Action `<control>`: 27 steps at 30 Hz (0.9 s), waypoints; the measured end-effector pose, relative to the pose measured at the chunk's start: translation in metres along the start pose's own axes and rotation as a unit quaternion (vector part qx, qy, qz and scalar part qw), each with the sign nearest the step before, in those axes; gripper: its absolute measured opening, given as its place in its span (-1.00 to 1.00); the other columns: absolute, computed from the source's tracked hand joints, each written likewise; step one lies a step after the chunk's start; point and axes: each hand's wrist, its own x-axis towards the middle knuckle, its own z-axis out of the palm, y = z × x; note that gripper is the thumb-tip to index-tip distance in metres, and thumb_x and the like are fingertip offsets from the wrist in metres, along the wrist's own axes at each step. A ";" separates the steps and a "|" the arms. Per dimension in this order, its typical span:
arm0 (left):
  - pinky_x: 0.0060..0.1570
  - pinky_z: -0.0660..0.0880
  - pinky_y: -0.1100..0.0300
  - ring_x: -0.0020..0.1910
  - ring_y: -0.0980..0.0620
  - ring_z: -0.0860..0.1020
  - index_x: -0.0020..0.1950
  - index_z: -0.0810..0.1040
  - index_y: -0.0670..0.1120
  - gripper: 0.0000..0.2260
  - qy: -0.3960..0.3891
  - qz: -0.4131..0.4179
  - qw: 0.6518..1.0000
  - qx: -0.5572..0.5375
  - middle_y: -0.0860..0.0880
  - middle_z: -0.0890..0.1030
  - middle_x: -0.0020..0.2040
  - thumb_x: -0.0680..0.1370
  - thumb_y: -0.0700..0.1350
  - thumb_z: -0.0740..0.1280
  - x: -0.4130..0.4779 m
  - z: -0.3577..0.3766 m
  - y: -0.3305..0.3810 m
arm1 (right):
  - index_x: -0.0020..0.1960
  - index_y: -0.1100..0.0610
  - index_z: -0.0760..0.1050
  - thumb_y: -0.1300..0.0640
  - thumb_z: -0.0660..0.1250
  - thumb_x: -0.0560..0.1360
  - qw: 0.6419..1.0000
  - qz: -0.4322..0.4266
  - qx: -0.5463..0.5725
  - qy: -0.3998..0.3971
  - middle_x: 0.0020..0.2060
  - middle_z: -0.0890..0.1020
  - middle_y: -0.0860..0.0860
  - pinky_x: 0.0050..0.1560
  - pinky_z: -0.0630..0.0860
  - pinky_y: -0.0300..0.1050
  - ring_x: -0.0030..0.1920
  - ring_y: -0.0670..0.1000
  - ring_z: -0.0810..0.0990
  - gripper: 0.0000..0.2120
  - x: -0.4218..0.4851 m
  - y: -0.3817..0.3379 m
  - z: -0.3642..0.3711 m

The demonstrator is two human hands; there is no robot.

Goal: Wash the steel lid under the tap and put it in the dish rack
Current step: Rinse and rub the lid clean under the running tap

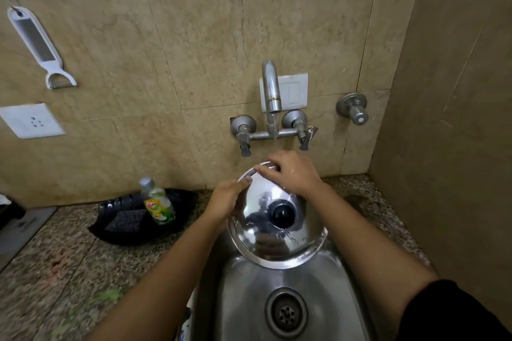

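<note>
Steel lid [266,232], wet, mirror-bright, black knob up, is gripped at its rim by left hand [224,201] and right hand [291,174] over sink [243,299].

Shiny silver steel lid [263,232] with black knob [282,213], grey steel sink [243,299], speckled brown granite surface [69,263], beige marbled wall tiles [166,50], black tray [124,219], yellow-green labelled bottle [158,202], white peeler [38,47]

steel lid [266,232]: round, shiny, domed, black knob at centre, top side facing up and tilted toward camera. Wet, water streaks on the surface. Held over the sink [249,299], below the tap [271,91].
</note>
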 end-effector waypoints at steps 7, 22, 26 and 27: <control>0.15 0.51 -0.21 0.01 -0.24 0.59 0.10 0.59 -0.31 -0.72 0.028 -0.089 0.986 -0.138 -0.28 0.62 0.02 0.50 -0.14 0.38 0.001 -0.009 -0.009 | 0.18 0.02 0.56 -0.14 0.24 0.53 0.961 0.172 0.174 0.125 0.02 0.67 -0.02 -0.05 0.46 -0.15 -0.01 -0.01 0.60 -0.66 -0.017 0.028 0.003; 0.15 0.44 0.06 -0.14 -0.03 0.57 -0.06 0.58 -0.14 -0.82 0.129 -0.111 0.943 -0.288 -0.12 0.63 -0.04 0.55 -0.03 0.32 -0.011 -0.004 -0.033 | -0.11 0.07 0.60 0.01 0.27 0.56 0.823 0.289 0.469 0.141 -0.23 0.65 -0.02 -0.17 0.51 -0.15 -0.18 -0.01 0.59 -0.81 -0.051 0.025 0.030; 0.02 0.41 0.22 -0.02 0.01 0.53 0.31 0.46 -0.20 -0.63 0.103 -0.132 0.908 -0.383 -0.06 0.64 -0.03 0.61 0.01 0.20 -0.021 0.004 -0.035 | 0.02 0.10 0.57 0.14 0.19 0.60 0.825 0.291 0.456 0.163 -0.10 0.62 -0.01 -0.09 0.50 -0.22 -0.06 0.00 0.57 -0.82 -0.059 0.024 0.028; 0.05 0.37 0.22 0.02 0.00 0.50 0.29 0.46 -0.18 -0.65 0.095 -0.134 0.904 -0.394 -0.06 0.59 0.00 0.63 0.01 0.16 -0.024 0.006 -0.032 | 0.17 0.09 0.52 0.17 0.17 0.60 0.856 0.275 0.403 0.171 0.06 0.60 0.00 0.02 0.50 -0.17 0.06 0.01 0.55 -0.78 -0.063 0.026 0.027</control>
